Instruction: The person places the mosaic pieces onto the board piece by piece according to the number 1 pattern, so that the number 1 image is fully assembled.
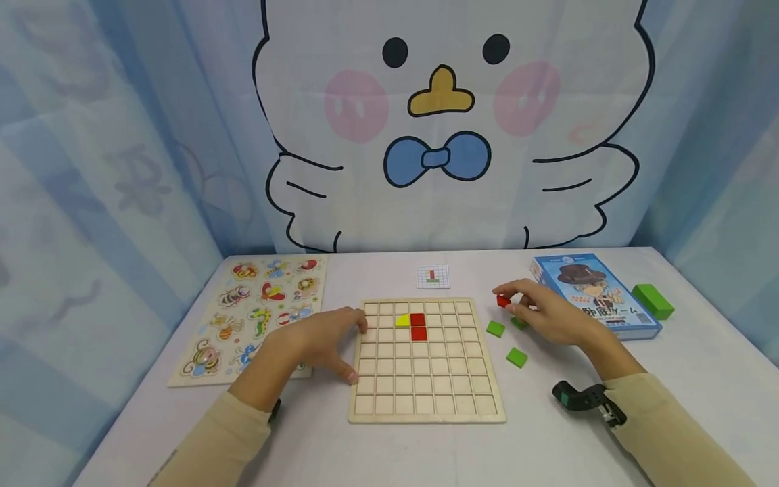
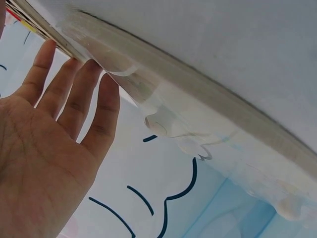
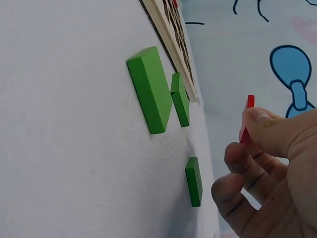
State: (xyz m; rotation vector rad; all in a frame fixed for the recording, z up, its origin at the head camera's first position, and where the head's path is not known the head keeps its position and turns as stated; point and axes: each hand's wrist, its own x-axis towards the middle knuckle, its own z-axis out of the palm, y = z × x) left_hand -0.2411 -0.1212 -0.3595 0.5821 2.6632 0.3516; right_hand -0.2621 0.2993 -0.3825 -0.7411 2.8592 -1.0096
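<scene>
White table [image 1: 700,379], blue curtains [image 1: 91,169], cartoon duck backdrop [image 1: 450,135]

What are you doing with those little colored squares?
A person sits at a table with a wooden grid board. The left hand rests open against the board's left edge. The right hand pinches a small red tile above the table, to the right of the board. Two red tiles and a yellow piece already sit in the grid. Three green tiles lie loose beside the board.
</scene>
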